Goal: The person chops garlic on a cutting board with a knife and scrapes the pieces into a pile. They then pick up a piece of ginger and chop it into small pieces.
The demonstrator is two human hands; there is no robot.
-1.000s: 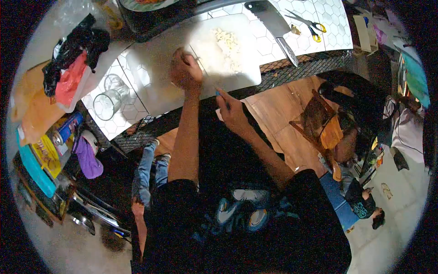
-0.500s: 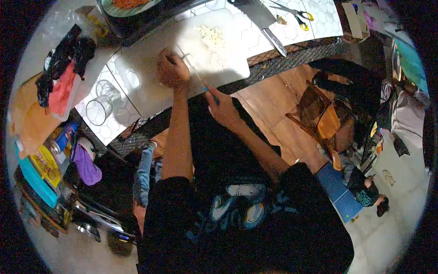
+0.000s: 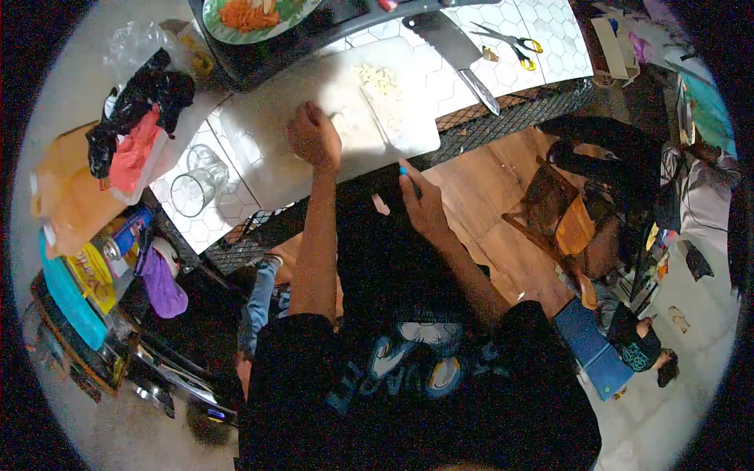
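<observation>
A thin-bladed knife (image 3: 377, 118) with a blue handle end is in my right hand (image 3: 424, 206), its fingers wrapped round the handle at the board's near edge. The blade lies over the white cutting board (image 3: 314, 78), pointing at a pile of pale chopped pieces (image 3: 378, 80). My left hand (image 3: 316, 140) is closed above the board, left of the blade and apart from it. What its curled fingers hold, if anything, is hidden. Just right of that hand sits a small pale piece (image 3: 338, 122) on the board.
A cleaver (image 3: 444, 39), another knife (image 3: 481, 90) and yellow-handled scissors (image 3: 514, 43) lie right of the board. Left of it are clear glasses (image 3: 196, 187) and a black plastic bag (image 3: 141, 110). A plate (image 3: 283, 27) with shredded orange food stands behind. A seated person (image 3: 636, 337) is far right.
The knife has moved right, away from my left hand, and its blade is now by the chopped pile. My left hand stays closed over the board. The whole view has shifted slightly.
</observation>
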